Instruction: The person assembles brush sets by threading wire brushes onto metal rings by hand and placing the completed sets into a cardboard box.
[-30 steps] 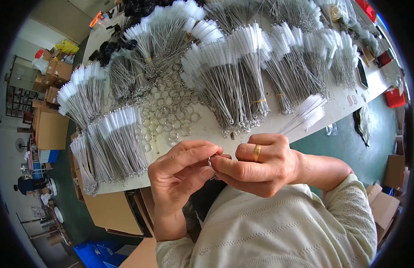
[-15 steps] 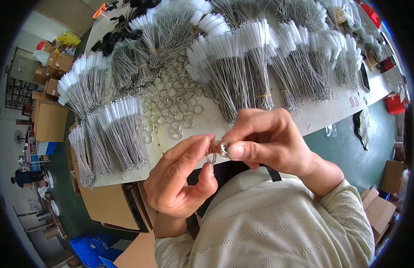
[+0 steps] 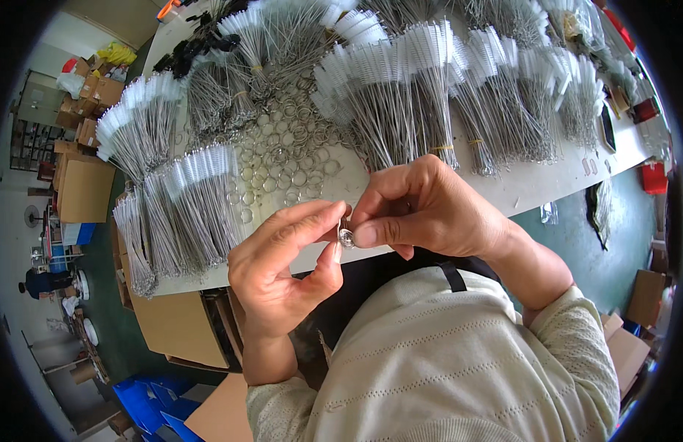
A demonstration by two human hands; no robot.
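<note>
Above the near edge of the table, my two hands meet fingertip to fingertip. My left hand (image 3: 282,269) pinches a thin metal ring, seen nearly edge-on between thumb and fingers. My right hand (image 3: 437,214) grips a small shiny round metal piece (image 3: 346,238) between thumb and forefinger, pressed up against that ring. Fingers cover part of both, so I cannot tell whether they are linked. Just beyond lies a spread of loose metal rings (image 3: 290,162). Bundles of wire-handled brushes with white bristles (image 3: 385,96) stand close behind my right hand.
More brush bundles (image 3: 201,199) lie at the left, and a pile with black bristles (image 3: 201,55) sits farther back. A phone (image 3: 607,131) rests near the table's right edge. Cardboard boxes (image 3: 172,328) and blue bins (image 3: 153,405) stand below the table at the left.
Both hands have moved slightly left and up. The shiny piece in my right hand has come against the ring in my left, where a small gap showed before.
</note>
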